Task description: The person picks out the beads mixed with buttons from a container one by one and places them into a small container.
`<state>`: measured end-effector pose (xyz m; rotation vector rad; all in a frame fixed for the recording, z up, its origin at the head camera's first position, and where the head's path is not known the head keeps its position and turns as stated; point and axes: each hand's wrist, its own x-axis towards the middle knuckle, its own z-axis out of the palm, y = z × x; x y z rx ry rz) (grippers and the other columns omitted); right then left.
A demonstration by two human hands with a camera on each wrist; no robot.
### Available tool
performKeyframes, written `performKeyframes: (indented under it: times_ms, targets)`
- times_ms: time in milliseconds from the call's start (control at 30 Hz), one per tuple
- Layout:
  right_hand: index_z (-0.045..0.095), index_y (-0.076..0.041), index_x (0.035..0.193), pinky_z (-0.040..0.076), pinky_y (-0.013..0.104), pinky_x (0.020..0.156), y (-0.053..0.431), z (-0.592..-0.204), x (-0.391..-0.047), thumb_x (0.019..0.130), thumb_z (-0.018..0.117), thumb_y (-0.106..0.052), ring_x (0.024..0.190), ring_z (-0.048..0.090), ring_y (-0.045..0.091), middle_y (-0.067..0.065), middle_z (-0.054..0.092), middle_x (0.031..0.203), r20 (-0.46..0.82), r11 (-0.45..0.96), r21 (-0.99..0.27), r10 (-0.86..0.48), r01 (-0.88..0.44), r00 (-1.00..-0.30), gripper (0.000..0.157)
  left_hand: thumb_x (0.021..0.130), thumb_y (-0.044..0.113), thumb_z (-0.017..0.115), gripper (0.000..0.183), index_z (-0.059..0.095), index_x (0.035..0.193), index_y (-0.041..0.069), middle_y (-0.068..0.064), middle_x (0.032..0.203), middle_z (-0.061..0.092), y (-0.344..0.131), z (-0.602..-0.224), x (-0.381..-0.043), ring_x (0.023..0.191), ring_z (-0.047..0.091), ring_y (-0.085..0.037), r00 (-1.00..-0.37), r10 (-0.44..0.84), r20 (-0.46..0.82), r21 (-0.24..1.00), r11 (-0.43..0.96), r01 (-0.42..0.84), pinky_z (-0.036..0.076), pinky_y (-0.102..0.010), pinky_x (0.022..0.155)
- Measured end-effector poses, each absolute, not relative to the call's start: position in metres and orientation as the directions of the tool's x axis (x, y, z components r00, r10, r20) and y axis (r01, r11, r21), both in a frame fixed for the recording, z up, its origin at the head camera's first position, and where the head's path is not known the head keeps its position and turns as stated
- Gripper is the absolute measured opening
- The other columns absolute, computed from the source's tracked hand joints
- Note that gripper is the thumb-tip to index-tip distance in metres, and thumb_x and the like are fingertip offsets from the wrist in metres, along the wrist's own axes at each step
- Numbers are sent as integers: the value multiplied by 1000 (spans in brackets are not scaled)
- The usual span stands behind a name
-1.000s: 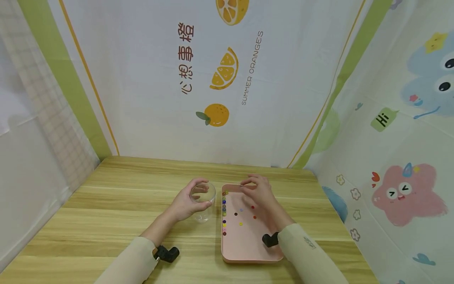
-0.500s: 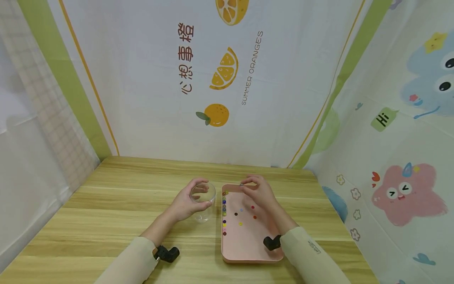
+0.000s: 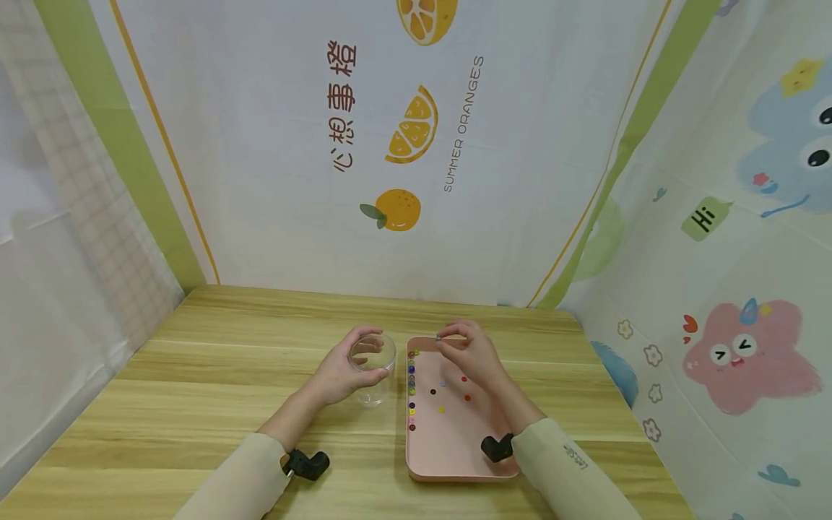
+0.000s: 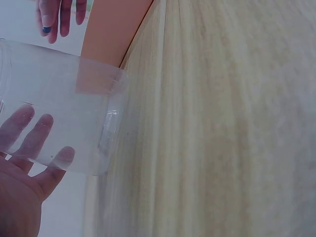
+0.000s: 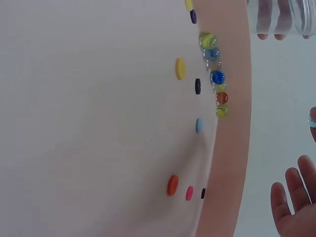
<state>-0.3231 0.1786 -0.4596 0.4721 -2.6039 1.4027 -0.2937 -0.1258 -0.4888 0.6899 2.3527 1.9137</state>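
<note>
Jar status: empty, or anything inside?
Empty: in the left wrist view, nothing lies inside the jar; the left hand and pink tray show through its wall.

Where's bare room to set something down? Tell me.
Free: the wooden table left of the left hand, and the near end of the pink tray, nearer than the loose yellow button. Crowded: the tray's left wall, lined with marbles and buttons.

A makeshift booth is formed by cloth walls on three sides of a wooden table, printed with oranges behind and cartoon figures rightward. Whether a home or studio is used cannot be told.
</note>
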Motion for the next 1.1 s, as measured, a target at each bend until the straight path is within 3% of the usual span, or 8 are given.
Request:
performKeyframes:
  times_ms: [400,633,867,1100]
  targets:
    - [82,-15,114,54,61,111,172,-451,-322,101,81,-21,141,59,36,13,63,151,316,495,-776,-232,-391,-920,14,95,12,86,70,50,154,16,-29,148,57,-125,-488,-293,142,56,-51,-901,352,253,937,145,319,62,-48,103]
    - [82,-17,116,54,57,113,167,-448,-321,102,81,-22,141,59,32,9,63,152,297,452,-810,-234,-374,-926,15,95,12,86,74,47,157,8,-31,149,55,-125,-488,-293,143,54,-54,-900,357,249,938,140,316,63,-45,101]
    - [82,-14,116,54,57,112,159,-437,-315,102,80,-22,140,60,34,11,64,150,311,395,-833,-245,-387,-918,16,95,12,86,71,49,156,14,-28,148,56,-125,-488,-293,142,55,-52,-901,351,253,937,143,319,63,-43,100]
    - [81,-16,119,52,59,114,150,-427,-307,102,80,-28,134,63,35,5,63,153,273,384,-853,-246,-352,-930,20,94,13,87,74,48,157,13,-27,149,57,-125,-487,-293,142,56,-52,-905,346,248,938,147,314,63,-47,100]
